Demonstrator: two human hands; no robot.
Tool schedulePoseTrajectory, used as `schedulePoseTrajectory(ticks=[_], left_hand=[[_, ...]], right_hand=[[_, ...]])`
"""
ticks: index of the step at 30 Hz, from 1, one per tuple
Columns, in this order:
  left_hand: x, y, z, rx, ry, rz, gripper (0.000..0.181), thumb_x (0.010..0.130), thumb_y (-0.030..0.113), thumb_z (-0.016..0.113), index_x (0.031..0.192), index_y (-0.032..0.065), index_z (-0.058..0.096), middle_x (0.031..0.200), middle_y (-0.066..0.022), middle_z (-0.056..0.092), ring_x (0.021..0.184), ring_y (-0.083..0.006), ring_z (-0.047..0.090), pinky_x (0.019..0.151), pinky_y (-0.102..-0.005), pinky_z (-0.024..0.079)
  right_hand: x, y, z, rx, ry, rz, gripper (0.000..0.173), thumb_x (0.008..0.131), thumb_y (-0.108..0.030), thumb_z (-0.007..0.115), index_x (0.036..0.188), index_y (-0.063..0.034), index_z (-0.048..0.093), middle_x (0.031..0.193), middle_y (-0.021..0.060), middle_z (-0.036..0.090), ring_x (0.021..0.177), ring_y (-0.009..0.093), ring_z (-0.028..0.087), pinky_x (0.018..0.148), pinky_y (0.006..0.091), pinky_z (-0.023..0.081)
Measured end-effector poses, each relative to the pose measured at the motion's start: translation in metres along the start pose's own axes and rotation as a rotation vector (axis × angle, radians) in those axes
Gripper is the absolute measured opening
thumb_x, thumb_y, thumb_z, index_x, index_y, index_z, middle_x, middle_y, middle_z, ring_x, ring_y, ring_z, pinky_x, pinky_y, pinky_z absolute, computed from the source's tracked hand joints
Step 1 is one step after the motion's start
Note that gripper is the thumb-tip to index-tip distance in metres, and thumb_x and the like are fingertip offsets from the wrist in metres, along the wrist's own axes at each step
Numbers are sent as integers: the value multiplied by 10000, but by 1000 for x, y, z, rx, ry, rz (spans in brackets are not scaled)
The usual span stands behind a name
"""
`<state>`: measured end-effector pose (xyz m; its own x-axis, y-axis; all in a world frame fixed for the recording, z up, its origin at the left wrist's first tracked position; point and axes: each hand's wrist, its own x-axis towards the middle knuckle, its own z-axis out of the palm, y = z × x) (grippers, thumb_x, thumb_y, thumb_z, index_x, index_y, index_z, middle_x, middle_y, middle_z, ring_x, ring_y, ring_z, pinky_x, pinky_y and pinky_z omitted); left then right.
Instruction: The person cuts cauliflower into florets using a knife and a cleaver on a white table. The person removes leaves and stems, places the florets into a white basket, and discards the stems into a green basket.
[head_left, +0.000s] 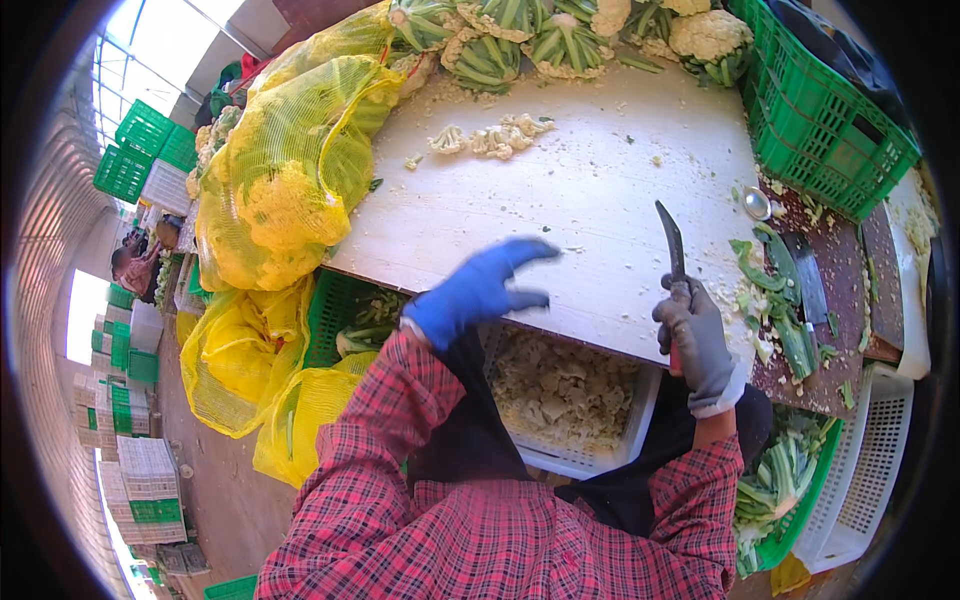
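My left hand, in a blue glove, is over the near edge of the white work board, fingers apart and holding nothing; it is slightly blurred. My right hand, in a dark grey glove, grips a knife with a curved dark blade pointing away from me and a red handle end. Beyond my left hand, several cut cauliflower florets lie on the board among small crumbs. Whole cauliflower heads with green leaf stubs line the far edge. Below the board, a white crate between my legs holds florets.
Yellow mesh sacks of cauliflower stand at the left. A green crate is at the far right. A cleaver, leaf trimmings and a metal spoon lie right of the board. Another person sits at far left, near stacked crates.
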<state>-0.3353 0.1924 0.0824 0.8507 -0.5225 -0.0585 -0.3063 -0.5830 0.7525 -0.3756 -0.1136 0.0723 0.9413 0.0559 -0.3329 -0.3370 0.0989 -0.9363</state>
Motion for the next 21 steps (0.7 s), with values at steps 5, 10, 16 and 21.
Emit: schedulePoseTrajectory(ticks=[5,10,16,21], left_hand=[[96,-170,-111,373,935,-323,718,760,322,811,1380,101,524,1419,-201,467,1331,-345,437,1104,-410,352],[143,-251,-146,320,882,-528,687,745,296,755,1372,128,529,1405,-233,449,1279,-376,471,1067,-412,403],[142,-195,-67,41,619,-234,532,748,145,758,1262,107,622,1290,-162,524,1153,-303,572,1003,-359,469],[107,-100,11,-153,410,-118,513,765,17,744,1257,107,630,1239,-96,534,1142,-238,571,967,-342,509]], right_hand=[[-2,5,3,-8,19,70,335,856,-83,582,1173,8,525,759,-15,482,526,69,472,482,211,394],[6,-2,11,-24,88,120,340,860,-66,574,1189,3,527,749,-3,511,530,67,486,493,213,404],[15,11,14,-105,66,105,323,871,-68,584,1180,17,546,762,-22,487,566,55,474,512,208,401],[17,29,23,-155,26,61,345,867,-111,614,1177,29,558,747,-35,463,600,55,476,534,219,414]])
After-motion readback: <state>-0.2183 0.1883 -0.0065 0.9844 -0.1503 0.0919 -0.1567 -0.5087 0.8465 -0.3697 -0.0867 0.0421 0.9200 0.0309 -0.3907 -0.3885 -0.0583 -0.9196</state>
